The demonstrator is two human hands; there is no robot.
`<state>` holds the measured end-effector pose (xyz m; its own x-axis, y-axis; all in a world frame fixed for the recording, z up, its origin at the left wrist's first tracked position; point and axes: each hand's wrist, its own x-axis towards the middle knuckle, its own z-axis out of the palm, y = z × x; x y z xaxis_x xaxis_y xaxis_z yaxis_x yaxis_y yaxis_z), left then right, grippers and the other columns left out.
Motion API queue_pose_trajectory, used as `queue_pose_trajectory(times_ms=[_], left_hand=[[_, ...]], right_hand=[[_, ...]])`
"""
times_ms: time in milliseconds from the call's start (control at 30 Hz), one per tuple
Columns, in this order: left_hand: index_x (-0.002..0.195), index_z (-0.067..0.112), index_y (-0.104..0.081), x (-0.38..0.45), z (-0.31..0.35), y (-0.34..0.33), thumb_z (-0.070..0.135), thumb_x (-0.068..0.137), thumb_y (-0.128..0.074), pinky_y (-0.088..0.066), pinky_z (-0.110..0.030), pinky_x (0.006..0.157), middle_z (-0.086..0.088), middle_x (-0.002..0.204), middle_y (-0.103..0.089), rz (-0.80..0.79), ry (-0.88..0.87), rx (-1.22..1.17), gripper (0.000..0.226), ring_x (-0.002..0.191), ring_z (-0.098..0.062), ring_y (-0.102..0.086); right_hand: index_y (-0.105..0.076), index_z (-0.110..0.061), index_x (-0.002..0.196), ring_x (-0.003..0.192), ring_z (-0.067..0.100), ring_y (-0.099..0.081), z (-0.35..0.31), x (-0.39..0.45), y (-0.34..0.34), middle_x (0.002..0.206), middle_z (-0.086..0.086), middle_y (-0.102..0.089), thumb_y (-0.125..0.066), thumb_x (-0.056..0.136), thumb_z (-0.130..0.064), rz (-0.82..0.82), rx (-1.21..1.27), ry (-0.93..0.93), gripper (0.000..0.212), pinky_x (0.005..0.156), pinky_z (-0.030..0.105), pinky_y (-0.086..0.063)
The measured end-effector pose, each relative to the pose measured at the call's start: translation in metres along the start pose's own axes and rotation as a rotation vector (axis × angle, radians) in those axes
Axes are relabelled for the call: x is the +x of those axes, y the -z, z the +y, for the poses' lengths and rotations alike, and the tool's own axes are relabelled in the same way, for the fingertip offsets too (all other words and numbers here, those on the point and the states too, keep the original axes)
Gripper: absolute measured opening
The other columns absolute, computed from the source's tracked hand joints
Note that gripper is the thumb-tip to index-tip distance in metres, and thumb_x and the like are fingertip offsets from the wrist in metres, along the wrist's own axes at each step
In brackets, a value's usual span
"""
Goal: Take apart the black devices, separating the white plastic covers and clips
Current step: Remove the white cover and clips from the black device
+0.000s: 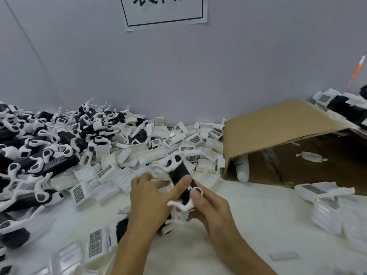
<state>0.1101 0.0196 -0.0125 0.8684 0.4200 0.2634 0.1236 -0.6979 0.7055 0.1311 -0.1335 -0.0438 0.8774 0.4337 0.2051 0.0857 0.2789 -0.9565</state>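
Both hands, the left hand and the right hand, grip one device between them above the table. Left of the grip: heaped devices. Behind it: loose covers. Right of it: a tipped carton, apparently with a clip lying inside. Behind the carton: more devices.

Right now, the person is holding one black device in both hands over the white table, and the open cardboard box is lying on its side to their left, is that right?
Not quite: the cardboard box lies on its side to their right, not their left, as the head view shows. The rest holds: the left hand and right hand both hold one black device over the white table.
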Motion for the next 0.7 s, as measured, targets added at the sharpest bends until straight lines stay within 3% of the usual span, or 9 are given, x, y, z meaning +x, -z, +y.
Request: queue_pose_trajectory(times_ms=[67,100,200,267,400,500,567,633,700], left_hand=[[0.09,0.025,-0.08,-0.005,0.004,0.008,0.098,0.042,-0.053,-0.046,-0.03,0.095,0.014,0.101,-0.061,0.029,0.073,-0.143,0.091,0.111,-0.013,-0.055],[0.093,0.028,-0.079,-0.007,0.006,0.011,0.093,0.042,-0.059,-0.049,-0.029,0.094,0.018,0.101,-0.065,-0.014,0.085,-0.249,0.085,0.108,-0.009,-0.06],[0.088,0.041,-0.081,-0.012,0.014,0.018,0.072,0.063,-0.077,-0.051,-0.036,0.1,0.017,0.1,-0.077,-0.188,0.031,-0.554,0.04,0.105,-0.001,-0.069],[0.084,0.041,-0.081,-0.014,0.015,0.023,0.057,0.074,-0.081,-0.05,-0.032,0.095,0.018,0.093,-0.078,-0.158,-0.003,-0.631,0.018,0.101,0.003,-0.07],[0.099,0.04,-0.078,-0.023,0.024,0.017,0.044,0.074,-0.08,-0.053,-0.024,0.09,0.012,0.105,-0.077,-0.172,-0.025,-0.758,0.026,0.108,-0.001,-0.069],[0.101,0.038,-0.075,-0.03,0.031,0.004,0.056,0.056,-0.086,-0.05,-0.031,0.088,0.016,0.105,-0.077,-0.009,-0.021,-0.72,0.05,0.11,-0.001,-0.067],[0.1,0.04,-0.076,-0.033,0.034,-0.002,0.065,0.058,-0.082,-0.051,-0.036,0.09,0.016,0.101,-0.077,0.025,-0.017,-0.729,0.049,0.106,-0.003,-0.069],[0.095,0.042,-0.079,-0.035,0.038,-0.006,0.07,0.071,-0.076,-0.052,-0.035,0.09,0.012,0.095,-0.079,-0.02,0.029,-0.81,0.037,0.099,-0.005,-0.072],[0.092,0.04,-0.08,-0.037,0.041,-0.009,0.066,0.074,-0.068,-0.054,-0.023,0.08,0.007,0.091,-0.079,-0.052,0.074,-0.879,0.033,0.092,-0.006,-0.074]], right_hand=[[-0.056,-0.033,0.136,0.107,0.016,-0.07,-0.001,-0.002,-0.002,0.114,-0.006,-0.074,-0.076,0.075,-0.048,0.051,-0.075,0.066,0.066,0.086,0.029,-0.056],[-0.048,-0.035,0.141,0.111,0.014,-0.069,-0.002,-0.003,-0.003,0.12,-0.008,-0.072,-0.079,0.073,-0.047,0.069,-0.099,0.093,0.075,0.089,0.029,-0.056],[-0.044,-0.043,0.14,0.118,0.016,-0.065,-0.003,-0.004,-0.004,0.127,-0.009,-0.068,-0.086,0.068,-0.055,0.107,-0.127,0.184,0.083,0.095,0.033,-0.055],[-0.047,-0.047,0.136,0.12,0.014,-0.063,0.0,-0.005,-0.002,0.129,-0.013,-0.066,-0.087,0.067,-0.051,0.173,-0.14,0.239,0.08,0.097,0.034,-0.053],[-0.048,-0.041,0.137,0.128,0.012,-0.057,0.009,-0.008,-0.002,0.135,-0.017,-0.06,-0.081,0.079,-0.034,0.213,-0.335,0.394,0.067,0.104,0.031,-0.049],[-0.047,-0.029,0.14,0.139,0.022,-0.046,0.008,-0.006,0.002,0.145,0.002,-0.049,-0.079,0.082,-0.026,0.27,-0.502,0.603,0.066,0.11,0.031,-0.042],[-0.048,-0.028,0.138,0.138,0.022,-0.045,0.006,-0.006,0.004,0.143,0.007,-0.047,-0.079,0.08,-0.031,0.308,-0.562,0.672,0.066,0.109,0.025,-0.041],[-0.053,-0.031,0.135,0.131,0.02,-0.053,0.005,-0.007,0.004,0.138,0.001,-0.053,-0.081,0.078,-0.036,0.301,-0.562,0.62,0.064,0.103,0.025,-0.047],[-0.049,-0.046,0.134,0.122,0.011,-0.059,0.005,-0.01,0.001,0.132,-0.017,-0.059,-0.084,0.072,-0.045,0.284,-0.522,0.443,0.07,0.096,0.02,-0.049]])
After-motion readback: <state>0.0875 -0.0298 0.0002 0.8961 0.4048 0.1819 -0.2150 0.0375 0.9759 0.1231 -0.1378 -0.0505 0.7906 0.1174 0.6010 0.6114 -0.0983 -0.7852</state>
